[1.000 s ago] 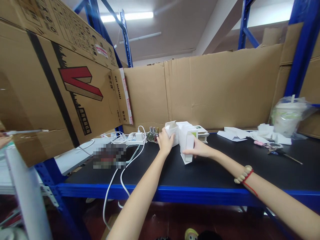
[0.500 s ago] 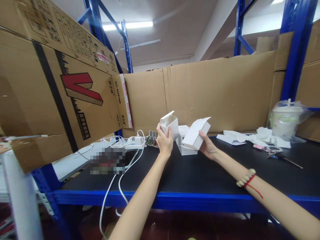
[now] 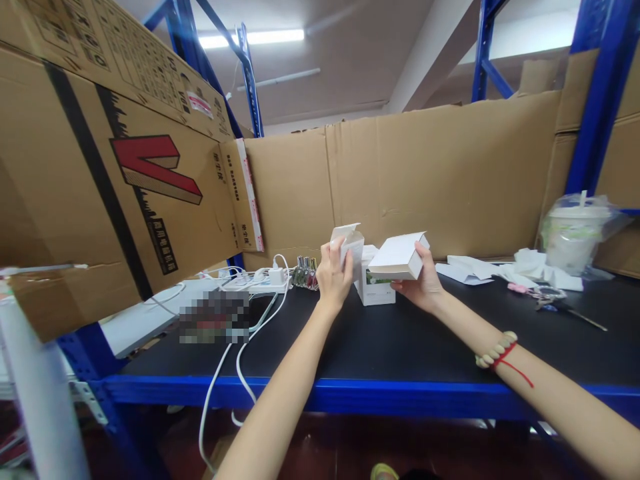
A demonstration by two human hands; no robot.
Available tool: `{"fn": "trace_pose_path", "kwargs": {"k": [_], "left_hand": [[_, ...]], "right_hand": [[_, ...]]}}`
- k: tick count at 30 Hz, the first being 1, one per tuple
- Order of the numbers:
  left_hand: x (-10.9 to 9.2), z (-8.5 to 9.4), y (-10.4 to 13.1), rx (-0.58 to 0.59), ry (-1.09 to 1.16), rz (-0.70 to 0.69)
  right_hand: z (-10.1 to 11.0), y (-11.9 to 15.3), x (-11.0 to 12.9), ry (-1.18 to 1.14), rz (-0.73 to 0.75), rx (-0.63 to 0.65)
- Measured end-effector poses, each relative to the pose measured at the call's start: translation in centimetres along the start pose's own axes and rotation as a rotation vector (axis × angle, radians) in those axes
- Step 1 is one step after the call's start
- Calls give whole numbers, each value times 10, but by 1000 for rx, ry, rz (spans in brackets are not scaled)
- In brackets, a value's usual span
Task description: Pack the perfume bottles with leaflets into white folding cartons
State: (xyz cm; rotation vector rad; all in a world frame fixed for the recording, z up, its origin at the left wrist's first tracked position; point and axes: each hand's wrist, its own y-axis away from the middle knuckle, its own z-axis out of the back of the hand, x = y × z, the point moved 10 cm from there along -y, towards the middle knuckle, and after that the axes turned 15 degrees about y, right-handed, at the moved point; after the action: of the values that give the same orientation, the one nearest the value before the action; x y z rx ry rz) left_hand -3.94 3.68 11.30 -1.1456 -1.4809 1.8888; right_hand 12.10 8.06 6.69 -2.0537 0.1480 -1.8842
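Note:
My left hand (image 3: pixel 334 279) is closed around a small white carton (image 3: pixel 354 251) with its top flap standing up. To the right, my right hand (image 3: pixel 423 281) grips a second white box (image 3: pixel 398 256), tilted with its broad pale face upward; thumb and fingers hold its right end. Between and behind them, a white box with a green picture (image 3: pixel 379 292) stands on the black tabletop, partly covered by the box in my right hand. Several small glass bottles with metallic caps (image 3: pixel 305 272) stand left of my left hand.
White papers (image 3: pixel 467 269), a key bunch (image 3: pixel 543 293) and a lidded cup in plastic (image 3: pixel 575 237) lie toward the right. On the left are a power strip (image 3: pixel 265 283), a white cable (image 3: pixel 239 353) and a pixelated patch. Cardboard walls (image 3: pixel 445 173) enclose the back and left.
The right-hand box has turned from a steep tilt to nearly level, uncovering the green picture behind it. My left hand and its carton have shifted slightly right and rotated.

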Motion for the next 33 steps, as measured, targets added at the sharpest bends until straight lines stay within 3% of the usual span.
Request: {"fn": "trace_pose_path", "kwargs": {"k": [3, 8, 11, 17, 24, 27, 33], "left_hand": [[-9, 7, 1, -61, 46, -71], [-32, 12, 7, -121, 102, -317], [-41, 9, 8, -93, 141, -379], [-35, -16, 5, 154, 92, -215], [-33, -42, 14, 407, 30, -157], [-31, -48, 16, 452, 19, -136], [-21, -54, 17, 502, -23, -46]], "right_hand": [[-2, 2, -1, -79, -32, 21], [-7, 3, 5, -184, -15, 67], [-7, 2, 6, -236, 13, 90], [7, 0, 15, -233, 85, 33], [13, 7, 27, -68, 117, -119], [8, 8, 28, 26, 129, -104], [-4, 9, 19, 43, 40, 56]]}}
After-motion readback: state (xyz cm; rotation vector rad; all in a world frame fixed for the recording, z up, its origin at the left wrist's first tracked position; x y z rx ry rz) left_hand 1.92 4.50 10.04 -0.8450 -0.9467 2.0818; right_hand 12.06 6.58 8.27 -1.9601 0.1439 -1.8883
